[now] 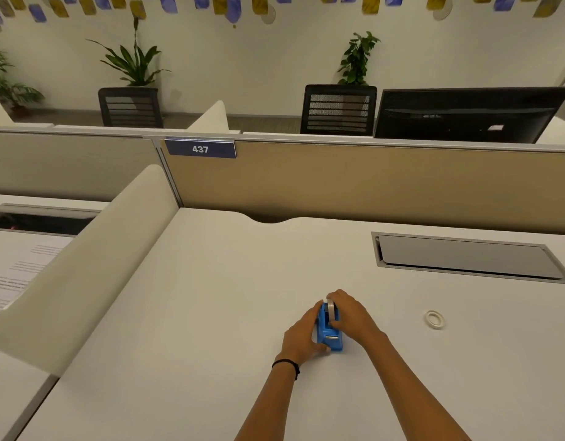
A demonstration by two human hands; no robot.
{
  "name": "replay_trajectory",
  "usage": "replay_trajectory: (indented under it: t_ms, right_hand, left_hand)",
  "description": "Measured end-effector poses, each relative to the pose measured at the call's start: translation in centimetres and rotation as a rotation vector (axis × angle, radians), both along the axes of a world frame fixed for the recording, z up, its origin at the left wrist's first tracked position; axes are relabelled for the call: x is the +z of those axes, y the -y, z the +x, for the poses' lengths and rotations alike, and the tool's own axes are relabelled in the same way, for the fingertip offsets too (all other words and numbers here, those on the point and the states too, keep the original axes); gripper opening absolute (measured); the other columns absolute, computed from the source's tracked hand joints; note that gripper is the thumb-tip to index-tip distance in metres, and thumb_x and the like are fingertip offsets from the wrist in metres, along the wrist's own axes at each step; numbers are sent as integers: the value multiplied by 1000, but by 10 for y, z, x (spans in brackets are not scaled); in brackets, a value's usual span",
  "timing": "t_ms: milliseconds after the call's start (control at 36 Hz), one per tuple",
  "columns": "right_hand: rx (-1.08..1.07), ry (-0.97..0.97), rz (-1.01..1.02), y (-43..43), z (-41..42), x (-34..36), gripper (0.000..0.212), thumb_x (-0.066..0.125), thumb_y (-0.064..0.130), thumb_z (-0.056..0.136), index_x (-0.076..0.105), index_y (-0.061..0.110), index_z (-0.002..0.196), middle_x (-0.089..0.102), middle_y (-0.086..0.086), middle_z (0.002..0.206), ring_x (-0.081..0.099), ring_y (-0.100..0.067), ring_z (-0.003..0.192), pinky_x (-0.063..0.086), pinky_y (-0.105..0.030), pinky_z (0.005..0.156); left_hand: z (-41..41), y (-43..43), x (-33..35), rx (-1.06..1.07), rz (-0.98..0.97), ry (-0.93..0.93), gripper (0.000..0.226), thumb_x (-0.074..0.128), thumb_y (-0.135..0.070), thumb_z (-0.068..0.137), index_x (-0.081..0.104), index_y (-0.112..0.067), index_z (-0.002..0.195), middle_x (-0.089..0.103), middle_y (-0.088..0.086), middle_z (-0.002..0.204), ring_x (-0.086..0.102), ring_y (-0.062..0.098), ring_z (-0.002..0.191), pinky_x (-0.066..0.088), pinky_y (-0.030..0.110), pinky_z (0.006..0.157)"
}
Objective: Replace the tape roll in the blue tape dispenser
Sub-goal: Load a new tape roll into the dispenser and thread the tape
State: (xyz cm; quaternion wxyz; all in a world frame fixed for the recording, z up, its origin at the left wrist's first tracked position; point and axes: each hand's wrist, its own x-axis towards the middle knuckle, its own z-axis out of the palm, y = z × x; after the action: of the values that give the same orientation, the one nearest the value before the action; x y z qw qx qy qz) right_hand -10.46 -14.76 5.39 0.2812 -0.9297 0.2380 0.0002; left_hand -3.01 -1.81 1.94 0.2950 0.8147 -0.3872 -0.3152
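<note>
A small blue tape dispenser (327,333) stands on the white desk (211,313), its metal cutter end toward me. My left hand (301,337) grips its left side. A tape roll (330,308) stands upright in the top of the dispenser, and my right hand (349,315) is closed over it, fingers on its far and right sides. Whether the roll is fully seated is hidden by my fingers. A second, thin tape roll (435,319) lies flat on the desk to the right, apart from both hands.
A grey cable-tray lid (465,257) is set into the desk at the back right. A curved cream divider (93,262) borders the desk on the left, a tan partition (370,183) at the back. Papers (17,275) lie on the neighbouring desk.
</note>
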Motion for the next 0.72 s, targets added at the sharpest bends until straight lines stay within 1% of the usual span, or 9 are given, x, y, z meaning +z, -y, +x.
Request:
replay_trajectory:
  t_ms: [83, 139, 306, 417, 472, 583, 722]
  right_hand:
    - [-23, 18, 69, 2, -2, 3, 41, 70, 7, 74, 52, 1, 111, 56, -16, 115, 56, -30, 102, 47, -38, 90]
    - [-31, 19, 99, 3, -3, 5, 42, 72, 7, 73, 52, 2, 110, 56, -16, 114, 56, -30, 101, 46, -36, 89]
    - [-37, 11, 150, 5, -3, 8, 39, 73, 7, 72, 54, 2, 105, 57, -17, 110, 56, -28, 99, 46, -33, 86]
    - [-23, -18, 151, 7, -1, 8, 36, 72, 8, 74, 53, 3, 104, 58, -16, 111, 54, -22, 93, 44, -28, 83]
    - [-11, -36, 135, 6, -1, 9, 37, 71, 9, 76, 52, 4, 107, 57, -16, 113, 54, -23, 96, 44, -28, 84]
    - [-1, -74, 101, 2, -2, 12, 41, 67, 11, 80, 49, 2, 116, 56, -18, 120, 56, -31, 108, 46, -35, 94]
    - [19, -65, 78, -3, -9, 11, 43, 58, 11, 87, 41, 3, 126, 51, -19, 129, 52, -33, 116, 43, -37, 98]
  left_hand:
    - [1, 0, -1, 0, 15, -1, 98, 77, -27, 73, 12, -28, 146, 38, -3, 148, 42, 17, 131, 35, 29, 108]
    - [1, 1, -1, -4, 26, -4, 99, 77, -27, 72, 12, -28, 146, 38, -3, 148, 42, 18, 131, 34, 30, 109]
    - [1, 3, -1, -12, 47, 2, 99, 77, -28, 73, 11, -27, 146, 36, -1, 149, 41, 20, 132, 33, 32, 110]
    - [0, 4, -2, -2, 41, 8, 98, 76, -29, 74, 10, -26, 147, 36, -1, 149, 41, 19, 132, 33, 31, 110]
    - [-1, 4, -2, 1, 38, 13, 98, 76, -29, 74, 10, -26, 147, 36, -1, 149, 41, 19, 132, 33, 31, 110]
    - [-2, 4, -1, 1, 39, 8, 98, 76, -28, 74, 10, -26, 147, 36, -1, 149, 41, 20, 132, 33, 31, 110]
    - [-1, 3, 1, -2, 35, 14, 99, 77, -27, 73, 11, -26, 146, 37, -1, 149, 41, 19, 132, 33, 30, 110]
